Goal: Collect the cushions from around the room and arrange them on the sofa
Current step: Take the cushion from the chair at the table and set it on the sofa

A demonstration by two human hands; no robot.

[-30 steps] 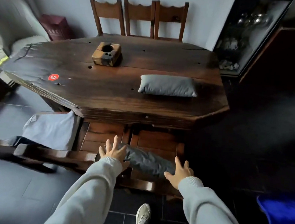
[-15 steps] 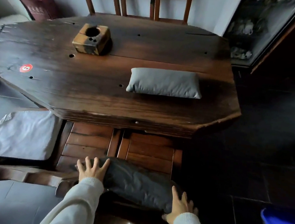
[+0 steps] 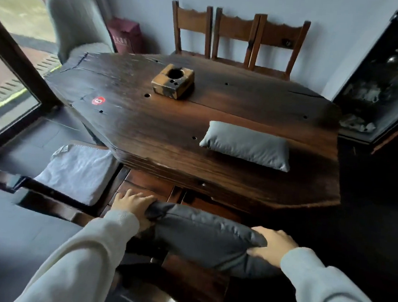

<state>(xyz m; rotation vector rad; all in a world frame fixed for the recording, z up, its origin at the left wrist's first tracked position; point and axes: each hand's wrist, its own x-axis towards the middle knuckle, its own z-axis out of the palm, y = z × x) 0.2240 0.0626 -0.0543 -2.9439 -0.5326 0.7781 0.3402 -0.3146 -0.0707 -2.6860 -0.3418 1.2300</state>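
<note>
A dark grey cushion point(image 3: 206, 238) is held between both hands above a wooden chair seat point(image 3: 194, 280) at the table's near side. My left hand point(image 3: 132, 205) grips its left end, fingers curled over the top edge. My right hand point(image 3: 273, 244) clasps its right end. A second, lighter grey cushion point(image 3: 246, 144) lies flat on the dark wooden table point(image 3: 161, 128), near its right front corner. A white cushion point(image 3: 78, 171) rests on the seat of another chair to the left. No sofa is in view.
A square wooden block with a round hole point(image 3: 172, 81) stands mid-table, with a red sticker point(image 3: 98, 100) to its left. Three wooden chairs point(image 3: 237, 36) line the far wall. A grey upholstered chair point(image 3: 72, 21) and glass door are at left, a dark display cabinet point(image 3: 387, 78) at right.
Both hands went from lying open at the dark cushion's ends to gripping them. The cushion has come up off the chair seat, and the view has swung left and risen.
</note>
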